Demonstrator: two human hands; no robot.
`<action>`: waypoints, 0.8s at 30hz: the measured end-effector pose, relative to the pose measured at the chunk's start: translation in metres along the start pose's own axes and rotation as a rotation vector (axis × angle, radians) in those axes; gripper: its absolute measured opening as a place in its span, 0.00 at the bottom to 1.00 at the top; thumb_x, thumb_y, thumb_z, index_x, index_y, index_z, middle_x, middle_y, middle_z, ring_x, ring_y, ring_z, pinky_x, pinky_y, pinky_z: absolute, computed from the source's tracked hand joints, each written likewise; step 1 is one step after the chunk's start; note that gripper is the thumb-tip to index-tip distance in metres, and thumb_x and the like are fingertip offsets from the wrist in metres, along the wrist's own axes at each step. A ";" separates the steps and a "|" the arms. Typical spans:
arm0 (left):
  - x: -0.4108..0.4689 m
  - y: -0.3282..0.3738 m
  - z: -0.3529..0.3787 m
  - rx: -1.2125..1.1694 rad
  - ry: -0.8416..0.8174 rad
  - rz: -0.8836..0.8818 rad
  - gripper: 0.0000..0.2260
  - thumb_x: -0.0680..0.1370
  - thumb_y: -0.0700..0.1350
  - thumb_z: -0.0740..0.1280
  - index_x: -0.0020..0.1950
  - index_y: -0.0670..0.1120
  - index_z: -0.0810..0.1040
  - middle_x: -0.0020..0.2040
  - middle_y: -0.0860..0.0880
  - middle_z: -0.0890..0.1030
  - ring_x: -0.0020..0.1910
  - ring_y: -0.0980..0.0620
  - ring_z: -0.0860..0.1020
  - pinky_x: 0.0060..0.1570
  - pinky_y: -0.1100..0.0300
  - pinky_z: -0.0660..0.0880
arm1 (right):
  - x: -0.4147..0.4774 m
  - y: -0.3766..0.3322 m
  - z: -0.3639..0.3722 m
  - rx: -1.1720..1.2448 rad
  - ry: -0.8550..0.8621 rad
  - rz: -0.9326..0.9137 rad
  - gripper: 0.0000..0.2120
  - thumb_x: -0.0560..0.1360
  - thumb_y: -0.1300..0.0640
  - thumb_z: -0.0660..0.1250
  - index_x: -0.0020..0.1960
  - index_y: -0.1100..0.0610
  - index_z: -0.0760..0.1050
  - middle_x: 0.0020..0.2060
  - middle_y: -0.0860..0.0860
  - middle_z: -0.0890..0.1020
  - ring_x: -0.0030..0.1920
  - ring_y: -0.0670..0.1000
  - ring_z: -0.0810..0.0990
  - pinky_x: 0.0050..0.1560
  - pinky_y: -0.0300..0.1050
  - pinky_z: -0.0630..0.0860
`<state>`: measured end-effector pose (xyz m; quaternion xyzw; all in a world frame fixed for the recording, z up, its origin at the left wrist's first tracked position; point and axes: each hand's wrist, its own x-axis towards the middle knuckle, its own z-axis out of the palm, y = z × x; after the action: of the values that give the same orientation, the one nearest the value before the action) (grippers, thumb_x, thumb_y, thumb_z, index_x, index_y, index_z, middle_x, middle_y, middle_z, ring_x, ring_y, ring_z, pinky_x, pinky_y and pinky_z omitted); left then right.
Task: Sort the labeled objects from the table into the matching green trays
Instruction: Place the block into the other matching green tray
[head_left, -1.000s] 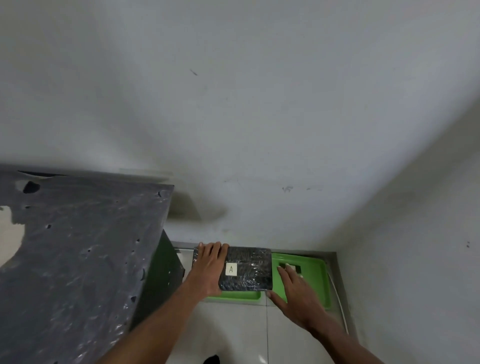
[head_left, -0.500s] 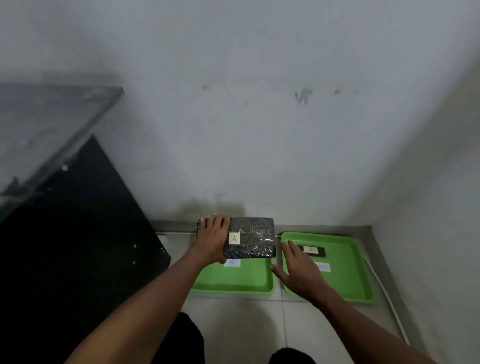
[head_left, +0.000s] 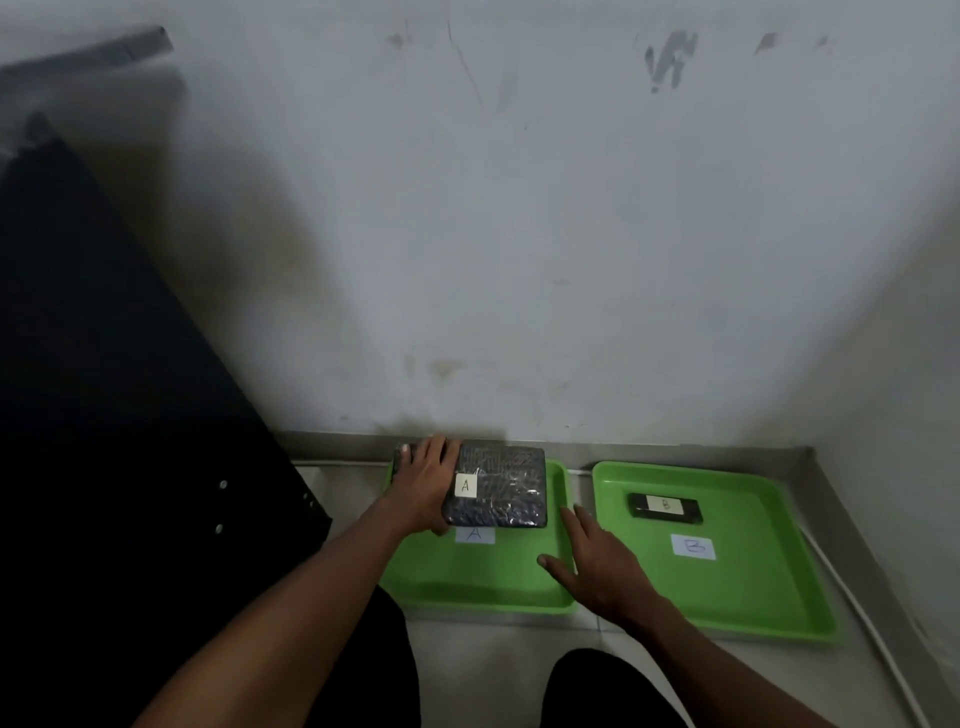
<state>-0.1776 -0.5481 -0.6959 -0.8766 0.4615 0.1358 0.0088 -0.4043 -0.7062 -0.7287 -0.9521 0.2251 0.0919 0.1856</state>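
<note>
Two green trays lie side by side on the floor against the wall. The left tray carries a paper label A, the right tray a label B. My left hand grips the left end of a dark plastic-wrapped block tagged A, holding it over the far part of the left tray. My right hand hovers with fingers spread over the gap between the trays and holds nothing. A small black object tagged B lies in the right tray.
A dark table stands close on the left. The white wall rises right behind the trays, and a side wall closes the corner at the right. My knees are at the bottom edge.
The view has tilted down and closer to the trays. My left hand has kept the A block and lowered it toward the left tray. The right hand has stayed beside it.
</note>
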 end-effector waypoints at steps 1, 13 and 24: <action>0.006 -0.005 0.005 0.013 -0.022 -0.001 0.58 0.61 0.52 0.82 0.80 0.42 0.49 0.76 0.41 0.58 0.77 0.40 0.56 0.75 0.37 0.53 | 0.008 0.001 0.005 0.007 -0.014 -0.003 0.39 0.78 0.34 0.55 0.77 0.57 0.50 0.77 0.60 0.58 0.73 0.58 0.65 0.71 0.52 0.66; 0.080 -0.057 0.071 0.000 -0.198 -0.009 0.60 0.65 0.50 0.82 0.81 0.40 0.41 0.80 0.38 0.49 0.80 0.37 0.46 0.77 0.35 0.48 | 0.058 0.008 0.072 0.056 -0.172 0.030 0.37 0.78 0.33 0.53 0.78 0.54 0.48 0.78 0.58 0.55 0.74 0.57 0.65 0.72 0.50 0.65; 0.096 -0.075 0.104 -0.022 -0.251 0.062 0.42 0.77 0.46 0.67 0.80 0.61 0.41 0.80 0.38 0.34 0.78 0.33 0.34 0.74 0.30 0.46 | 0.069 0.003 0.095 0.091 -0.247 0.053 0.35 0.80 0.38 0.56 0.78 0.54 0.48 0.79 0.57 0.53 0.75 0.56 0.62 0.72 0.48 0.65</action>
<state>-0.0890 -0.5680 -0.8276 -0.8381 0.4821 0.2498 0.0529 -0.3531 -0.6982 -0.8343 -0.9178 0.2295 0.2031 0.2523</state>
